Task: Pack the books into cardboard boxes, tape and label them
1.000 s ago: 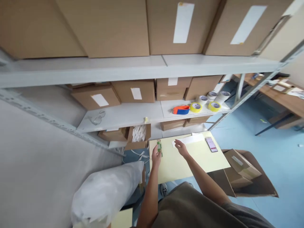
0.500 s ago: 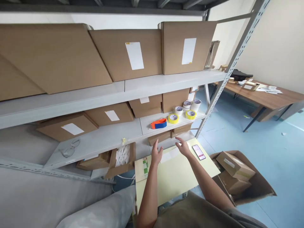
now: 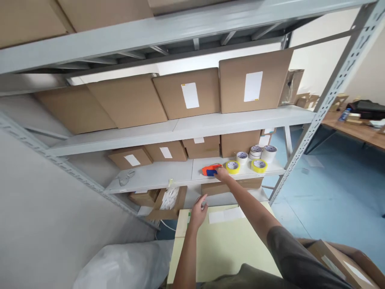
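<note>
On the middle shelf lies an orange and blue tape dispenser [image 3: 209,170]. My right hand [image 3: 221,174] reaches out to it, its fingers closed on the dispenser's right end. Just right of that hand are yellow-rimmed tape rolls [image 3: 232,167], with white tape rolls [image 3: 242,157] behind them. My left hand [image 3: 198,212] hovers over the back left part of the pale yellow tabletop [image 3: 224,251], fingers apart and holding nothing. A white paper sheet [image 3: 226,215] lies on the tabletop to its right.
Cardboard boxes [image 3: 255,82] line the rack's shelves. An open carton [image 3: 170,199] with white paper pieces stands left of the tabletop. Glasses [image 3: 126,178] lie on the middle shelf. At lower right is a large carton with boxes [image 3: 345,263]. A metal post [image 3: 327,100] bounds the rack's right side.
My right hand has reached forward from above the tabletop to the shelf and taken hold of the tape dispenser. My left hand stays over the tabletop. The view has shifted.
</note>
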`<state>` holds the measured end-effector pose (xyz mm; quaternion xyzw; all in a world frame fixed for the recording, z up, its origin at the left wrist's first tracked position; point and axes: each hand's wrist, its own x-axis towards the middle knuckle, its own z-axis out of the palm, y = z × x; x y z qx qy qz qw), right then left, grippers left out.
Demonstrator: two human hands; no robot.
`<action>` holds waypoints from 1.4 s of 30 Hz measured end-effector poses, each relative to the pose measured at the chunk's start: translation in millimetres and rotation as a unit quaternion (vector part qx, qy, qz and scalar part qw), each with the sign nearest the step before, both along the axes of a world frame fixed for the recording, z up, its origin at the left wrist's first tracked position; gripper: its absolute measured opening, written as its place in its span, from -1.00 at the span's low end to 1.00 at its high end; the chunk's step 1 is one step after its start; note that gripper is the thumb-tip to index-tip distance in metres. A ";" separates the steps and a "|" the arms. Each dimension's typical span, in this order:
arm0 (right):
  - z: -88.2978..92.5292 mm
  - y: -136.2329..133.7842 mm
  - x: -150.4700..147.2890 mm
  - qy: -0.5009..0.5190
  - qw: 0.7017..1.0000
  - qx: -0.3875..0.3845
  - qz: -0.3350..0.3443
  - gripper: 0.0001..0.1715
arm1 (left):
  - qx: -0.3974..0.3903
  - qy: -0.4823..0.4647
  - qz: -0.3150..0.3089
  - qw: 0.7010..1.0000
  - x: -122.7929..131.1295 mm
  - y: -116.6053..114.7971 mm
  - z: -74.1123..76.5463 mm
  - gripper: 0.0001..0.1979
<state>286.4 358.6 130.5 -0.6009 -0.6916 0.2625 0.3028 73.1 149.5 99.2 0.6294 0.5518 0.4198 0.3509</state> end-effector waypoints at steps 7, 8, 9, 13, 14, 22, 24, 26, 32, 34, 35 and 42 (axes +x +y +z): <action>-1.6 -14.1 -9.4 -0.074 0.997 -0.013 0.004 -0.81 | -0.008 0.006 -0.001 1.000 -31.8 -19.3 3.2 -0.53; -2.5 -20.8 -8.5 -0.085 0.996 -0.007 0.001 -0.80 | -0.004 0.002 -0.003 1.000 -37.7 -20.3 2.7 -0.53; -4.1 -29.0 -7.3 -0.099 0.995 0.007 -0.004 -0.77 | -0.002 -0.003 -0.006 1.000 -43.6 -20.9 1.6 -0.53; -21.0 -78.6 0.3 -0.155 0.983 0.094 -0.035 -0.65 | -0.007 -0.014 -0.026 1.000 -63.8 -21.0 -10.3 -0.55; -28.3 -95.2 3.1 -0.160 0.981 0.104 -0.046 -0.64 | -0.010 -0.016 -0.032 0.999 -67.3 -20.9 -15.1 -0.56; -106.0 -247.0 37.7 -0.179 0.970 0.040 -0.159 -0.67 | -0.076 -0.042 -0.076 0.993 -64.0 -35.4 -59.4 -0.58; -127.7 -278.2 50.1 -0.186 0.966 -0.006 -0.180 -0.68 | -0.084 -0.043 -0.081 0.992 -58.2 -45.4 -65.5 -0.59; -150.2 -304.4 64.3 -0.193 0.960 -0.047 -0.200 -0.67 | -0.083 -0.033 -0.088 0.992 -52.5 -57.2 -68.5 -0.59; -215.8 -355.5 114.3 -0.199 0.935 -0.184 -0.230 -0.61 | -0.094 0.022 -0.091 0.991 -31.4 -95.1 -75.1 -0.59; -234.4 -362.8 130.0 -0.191 0.928 -0.221 -0.229 -0.59 | -0.109 0.026 -0.086 0.990 -20.8 -107.9 -80.5 -0.60; -242.7 -364.6 136.7 -0.187 0.926 -0.236 -0.229 -0.58 | -0.119 0.025 -0.083 0.989 -14.7 -114.4 -83.7 -0.60; -268.8 -367.0 156.7 -0.145 0.916 -0.327 -0.184 -0.58 | -0.168 -0.002 -0.049 0.985 31.2 -153.5 -98.4 -0.63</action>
